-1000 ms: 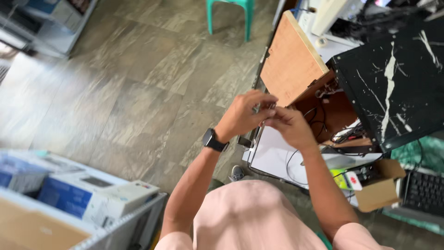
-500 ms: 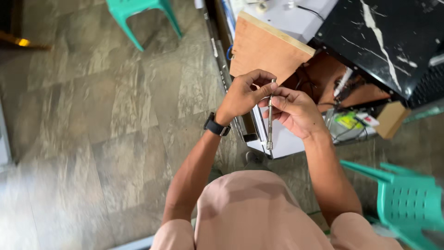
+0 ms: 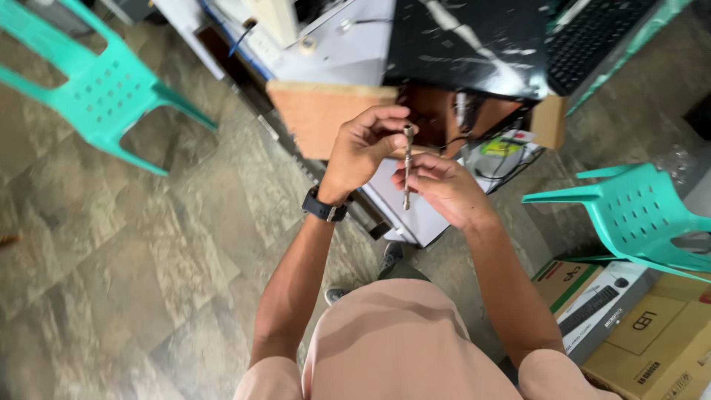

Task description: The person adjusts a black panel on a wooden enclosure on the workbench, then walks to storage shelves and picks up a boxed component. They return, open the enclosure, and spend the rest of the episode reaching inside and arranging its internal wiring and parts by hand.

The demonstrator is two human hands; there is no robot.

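A thin metal rod-shaped tool [image 3: 407,167] is held upright in front of me by both hands. My left hand [image 3: 363,148], with a black watch on its wrist, pinches the tool's top end with its fingertips. My right hand [image 3: 443,189] grips the lower part of the shaft, fingers curled around it. Both hands are raised over the floor, near a black marbled tabletop [image 3: 474,44] and a brown board [image 3: 318,115].
Teal plastic chairs stand at the upper left [image 3: 96,89] and at the right [image 3: 641,215]. Cardboard boxes [image 3: 652,333] lie at the lower right. A keyboard [image 3: 600,30] sits on the far desk. Cables and a white case [image 3: 422,215] lie under the desk. The floor is stone tile.
The view has swung round, so the desk now sits at the top. My hands stay together on the tool, which is now plainly upright between them.
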